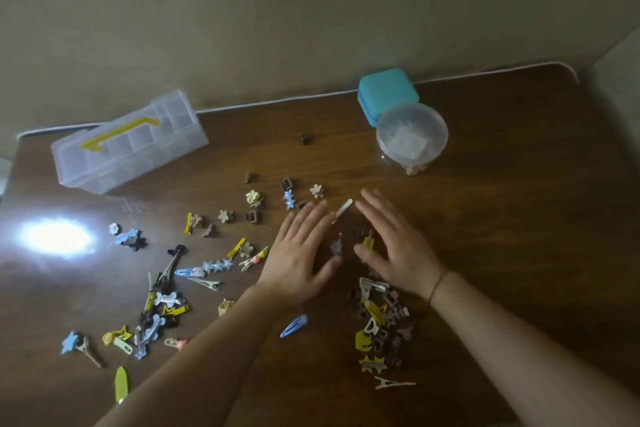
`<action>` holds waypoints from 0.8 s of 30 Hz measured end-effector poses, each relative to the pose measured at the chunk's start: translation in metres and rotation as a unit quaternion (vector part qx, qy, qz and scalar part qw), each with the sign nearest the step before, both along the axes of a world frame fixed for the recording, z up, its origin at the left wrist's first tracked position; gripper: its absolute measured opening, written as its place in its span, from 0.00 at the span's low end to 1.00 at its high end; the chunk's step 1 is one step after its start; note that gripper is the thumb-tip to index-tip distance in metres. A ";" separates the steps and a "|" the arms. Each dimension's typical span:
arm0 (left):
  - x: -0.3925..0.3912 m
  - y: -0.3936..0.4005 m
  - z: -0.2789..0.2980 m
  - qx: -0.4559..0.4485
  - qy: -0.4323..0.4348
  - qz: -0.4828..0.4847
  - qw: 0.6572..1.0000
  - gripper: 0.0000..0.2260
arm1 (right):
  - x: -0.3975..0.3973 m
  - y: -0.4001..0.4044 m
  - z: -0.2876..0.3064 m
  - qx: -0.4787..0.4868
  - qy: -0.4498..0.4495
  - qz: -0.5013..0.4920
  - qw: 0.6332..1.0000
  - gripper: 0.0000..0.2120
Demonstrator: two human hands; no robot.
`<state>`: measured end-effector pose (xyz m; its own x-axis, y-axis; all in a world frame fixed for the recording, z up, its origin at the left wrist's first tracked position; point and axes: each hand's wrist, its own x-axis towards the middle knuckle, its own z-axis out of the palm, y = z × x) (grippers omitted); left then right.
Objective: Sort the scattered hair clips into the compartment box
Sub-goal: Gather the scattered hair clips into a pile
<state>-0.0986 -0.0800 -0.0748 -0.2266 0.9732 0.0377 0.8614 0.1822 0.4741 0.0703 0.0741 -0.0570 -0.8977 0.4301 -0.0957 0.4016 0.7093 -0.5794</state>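
clips (341,246) between both hands' fingers (311,218) | contact unclear

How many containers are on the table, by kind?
Clear compartment box: 1
Teal square case: 1
Round clear tub: 1
Total: 3

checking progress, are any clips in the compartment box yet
No, the compartment box sits closed with bare compartments, clips still scattered on the table.
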 end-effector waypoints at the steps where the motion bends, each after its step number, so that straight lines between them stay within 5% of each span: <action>1: -0.002 0.008 0.000 -0.014 0.003 0.005 1.000 0.31 | -0.012 0.009 0.000 0.013 -0.020 0.034 0.999 0.34; 16: 0.010 -0.045 -0.010 0.030 -0.024 -0.127 0.991 0.20 | 0.016 -0.017 0.003 0.045 -0.121 0.233 0.964 0.36; 20: -0.020 -0.024 -0.004 0.088 -0.013 0.004 0.996 0.19 | -0.037 0.015 0.016 0.015 -0.043 0.152 0.987 0.34; 24: -0.054 0.003 0.000 0.014 0.030 0.139 0.990 0.27 | -0.115 0.055 0.013 0.030 -0.017 0.093 0.995 0.34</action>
<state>-0.1529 -0.0768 -0.0743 -0.4815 0.8724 0.0847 0.8066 0.4032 0.4323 -0.0447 0.1295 -0.0437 -0.9592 0.2619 -0.1069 0.2784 0.8065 -0.5217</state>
